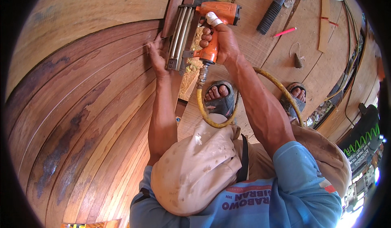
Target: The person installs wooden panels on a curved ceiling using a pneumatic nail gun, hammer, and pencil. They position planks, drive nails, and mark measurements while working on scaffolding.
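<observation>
While the right hand (220,43) has its grip clenched around the orange nail gun (203,28), the left hand (159,57) presses flat, released, on the wooden panel (89,98) just beside its magazine.

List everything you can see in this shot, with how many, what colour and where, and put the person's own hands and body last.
Nail gun: one, orange with a silver magazine, top centre, nose against the plank edge.
Air hose: one, yellow, looping down from the gun's handle.
Wooden planks: many, reddish brown with dark stains, filling the left side.
Plywood floor: one, light brown, right side.
Hammer: one, black ribbed grip, top right.
Pencil: one, red-pink, on the floor below the hammer.
Plumb bob on string: one, dark, right of centre.
Sandals: two, grey, on the feet.
Left hand: flat on the plank beside the gun.
Right hand: gripping the gun's handle.
Blue shirt: one, bottom.
</observation>
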The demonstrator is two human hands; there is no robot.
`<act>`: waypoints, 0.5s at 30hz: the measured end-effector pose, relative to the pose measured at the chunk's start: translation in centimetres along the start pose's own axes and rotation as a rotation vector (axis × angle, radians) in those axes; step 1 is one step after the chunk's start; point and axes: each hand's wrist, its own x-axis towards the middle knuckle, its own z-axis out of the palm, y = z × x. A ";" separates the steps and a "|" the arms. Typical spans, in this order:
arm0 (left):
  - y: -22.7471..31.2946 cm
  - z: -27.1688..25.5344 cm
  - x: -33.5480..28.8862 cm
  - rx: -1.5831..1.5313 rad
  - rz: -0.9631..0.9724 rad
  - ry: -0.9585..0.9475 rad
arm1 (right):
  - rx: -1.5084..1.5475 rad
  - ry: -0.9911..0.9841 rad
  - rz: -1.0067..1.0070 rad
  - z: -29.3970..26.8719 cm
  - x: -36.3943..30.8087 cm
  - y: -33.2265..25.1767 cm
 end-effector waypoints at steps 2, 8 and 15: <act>-0.1 -0.1 0.2 -0.022 0.007 0.006 | -0.006 -0.004 0.012 0.1 0.1 0.0; -0.1 0.2 0.0 0.023 0.047 -0.012 | 0.025 -0.023 -0.026 -0.7 -0.4 -0.2; -0.6 -1.1 0.7 0.033 0.071 -0.008 | 0.056 -0.092 -0.009 -1.1 -0.7 -0.4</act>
